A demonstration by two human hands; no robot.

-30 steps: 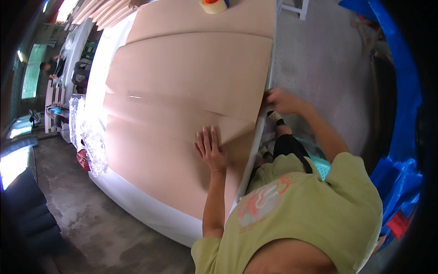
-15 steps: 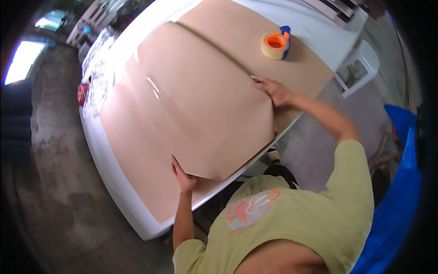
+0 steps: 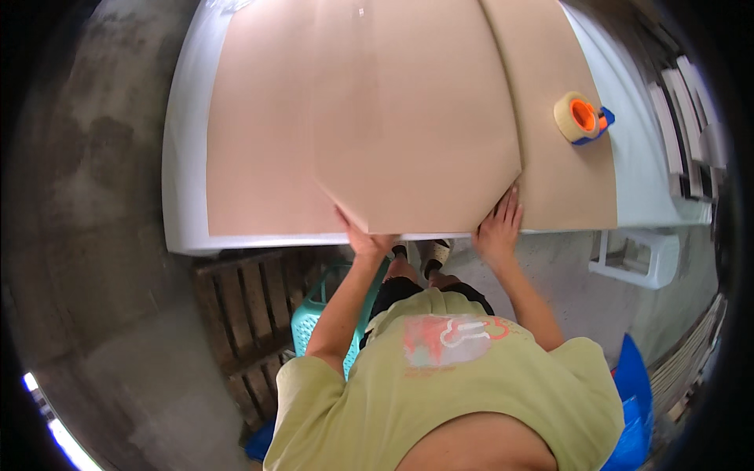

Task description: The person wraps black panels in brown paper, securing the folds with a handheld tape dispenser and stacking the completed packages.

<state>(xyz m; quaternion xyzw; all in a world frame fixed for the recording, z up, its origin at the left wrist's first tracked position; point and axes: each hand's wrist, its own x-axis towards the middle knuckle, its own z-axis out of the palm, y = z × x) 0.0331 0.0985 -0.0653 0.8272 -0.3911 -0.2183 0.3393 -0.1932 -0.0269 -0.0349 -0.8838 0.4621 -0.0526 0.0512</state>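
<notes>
A wide brown paper sheet (image 3: 259,141) covers the table. On it lies a folded brown paper panel (image 3: 424,118) with slanted near corners and a dark crease along its right side. At the near left slant, my left hand (image 3: 367,241) touches the panel's edge, with fingers pointing up along it and the thumb out to the right. My right hand (image 3: 499,231) rests by the right slant, its fingers stretched out on the paper. A tape roll (image 3: 567,118) in an orange and blue dispenser (image 3: 603,124) stands on the right of the sheet.
The white-covered table (image 3: 184,157) ends just before my body. A white plastic stool (image 3: 660,259) stands at the right. By my left arm are a turquoise plastic chair or stool (image 3: 309,318) and a wooden pallet (image 3: 243,306). Blue plastic (image 3: 632,392) lies lower right.
The view has turned, so the table edge now runs level across. Both hands are closer together, near the panel's slanted front corners. The panel's front portion looks flatter.
</notes>
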